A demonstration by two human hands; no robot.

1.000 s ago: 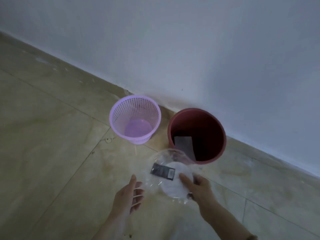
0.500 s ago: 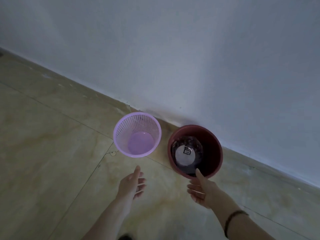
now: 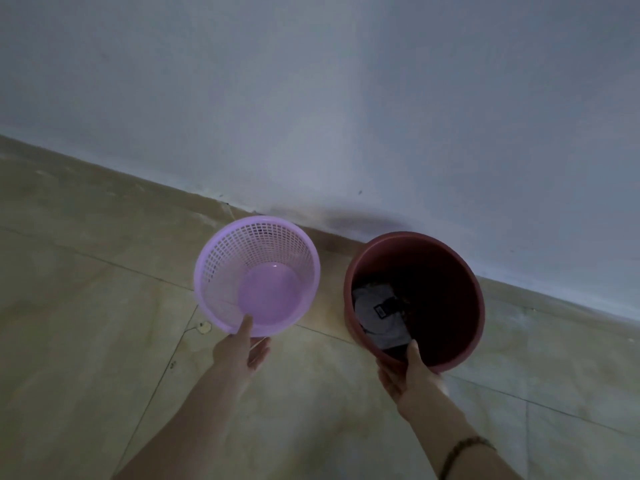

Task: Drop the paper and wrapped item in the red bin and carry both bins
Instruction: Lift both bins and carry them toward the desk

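1. I see my left hand pinching the purple bin by its near rim, thumb inside, fingers hidden underneath
2. My right hand grips the red bin rim likewise, thumb inside
3. The wrapped item lies in the red bin's dim bottom; I cannot make out the paper
4. My forearms are cut off at the bottom edge
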